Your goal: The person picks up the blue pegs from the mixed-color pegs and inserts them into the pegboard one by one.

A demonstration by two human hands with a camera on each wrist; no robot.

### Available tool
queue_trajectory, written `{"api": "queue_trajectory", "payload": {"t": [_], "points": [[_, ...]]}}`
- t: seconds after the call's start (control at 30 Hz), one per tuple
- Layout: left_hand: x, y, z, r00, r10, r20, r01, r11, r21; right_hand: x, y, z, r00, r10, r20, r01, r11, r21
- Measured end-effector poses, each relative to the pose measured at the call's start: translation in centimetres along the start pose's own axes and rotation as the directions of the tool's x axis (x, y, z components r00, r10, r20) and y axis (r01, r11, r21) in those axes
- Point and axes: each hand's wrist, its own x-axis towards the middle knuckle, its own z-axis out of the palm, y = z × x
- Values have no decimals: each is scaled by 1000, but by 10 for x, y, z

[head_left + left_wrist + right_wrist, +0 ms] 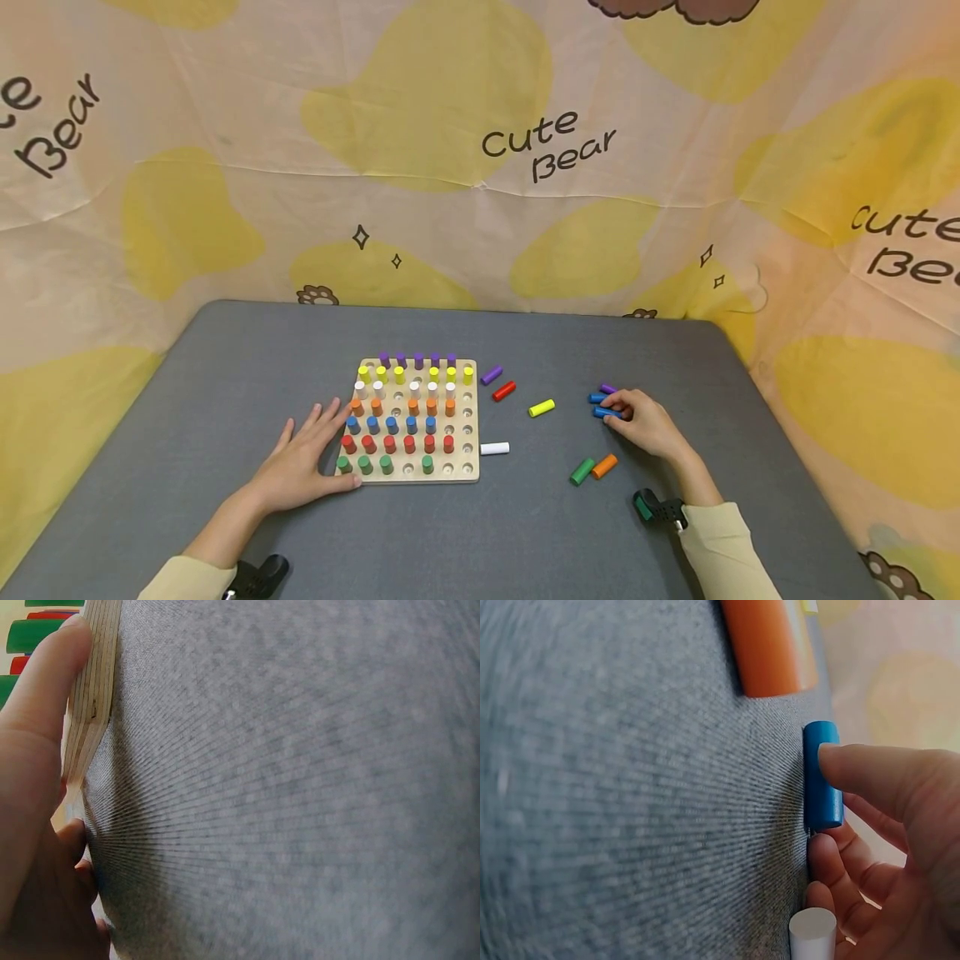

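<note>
At the right of the table in the head view, my right hand (647, 423) pinches a blue peg (604, 412) between thumb and fingers, the peg lying along the cloth. A second blue peg (597, 398) and a purple peg (608, 388) lie just behind it. The right wrist view has a white peg (812, 939) beside the curled lower fingers; the hand hides it in the head view. My left hand (300, 467), fingers spread, rests against the left edge of the wooden pegboard (457, 479), its thumb at the front corner. Colored pegs stand upright in rows on the board.
Loose on the grey table (420, 542) lie a purple peg (492, 375), a red peg (504, 391), a yellow peg (542, 407), a green peg (582, 472) and an orange peg (604, 466). Another white peg (495, 448) lies at the board's right edge. A printed curtain (420, 208) surrounds the table.
</note>
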Motion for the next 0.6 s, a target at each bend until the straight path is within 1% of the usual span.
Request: {"api": "queue_trajectory", "payload": {"t": [0.23, 0.6], "points": [[1, -2, 0, 1000, 1, 0, -1, 1000, 0, 0, 2, 3, 1000, -19, -20, 18, 1000, -18], [0, -2, 2, 1000, 4, -5, -4, 1000, 1, 1, 1, 3, 999, -17, -34, 16, 1000, -15]]}}
